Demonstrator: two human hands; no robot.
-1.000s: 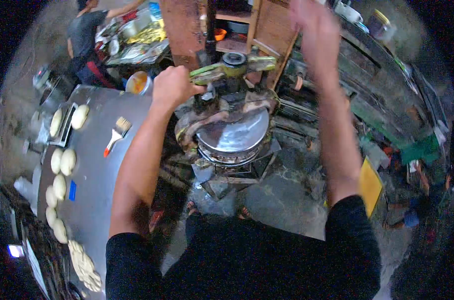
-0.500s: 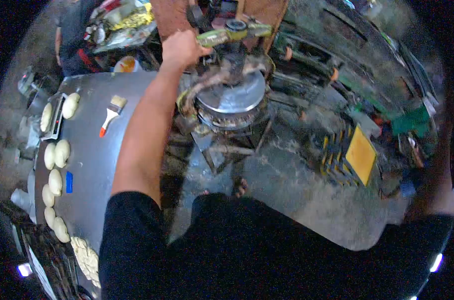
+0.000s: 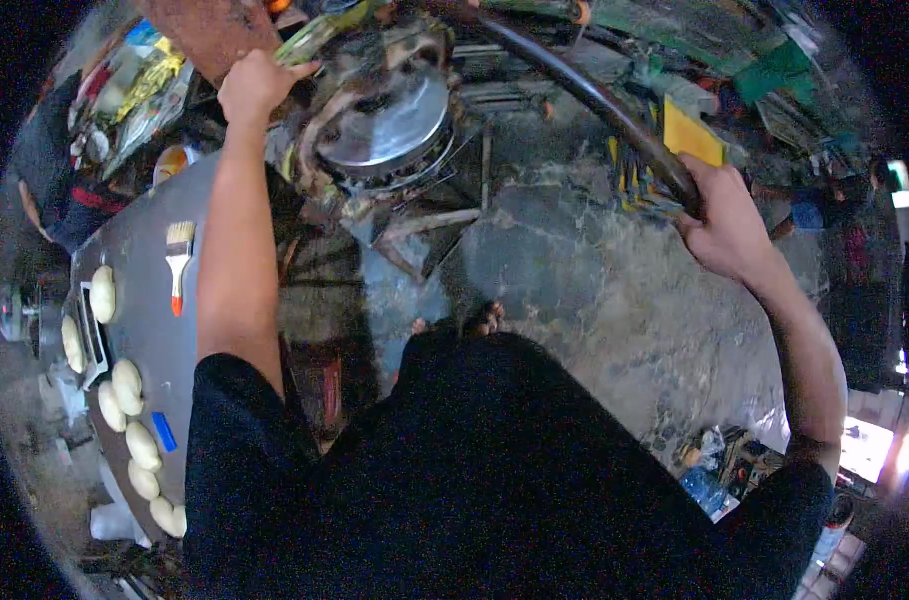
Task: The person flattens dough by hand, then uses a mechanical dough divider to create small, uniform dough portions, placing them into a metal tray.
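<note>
My left hand (image 3: 255,88) is closed around the end of a green handle (image 3: 320,32) at the upper left, on top of a machine. Just below and right of it is the machine's round metal plate (image 3: 393,128). On the right, my right hand (image 3: 720,215) grips a long dark bar (image 3: 595,92), which slants up and left toward the top of the machine. The far end of the bar is cut off by the upper edge of the view.
A metal table (image 3: 155,345) at left bears a brush (image 3: 179,262), a blue scraper (image 3: 165,431), a scale (image 3: 93,335) and several dough pieces (image 3: 128,387). Yellow panels (image 3: 690,135) stand behind my right hand. Someone's arm (image 3: 35,208) shows at far left.
My right hand has come into view at the right, holding the dark bar. The view has turned, so the machine, my left hand and the table lie further left.
</note>
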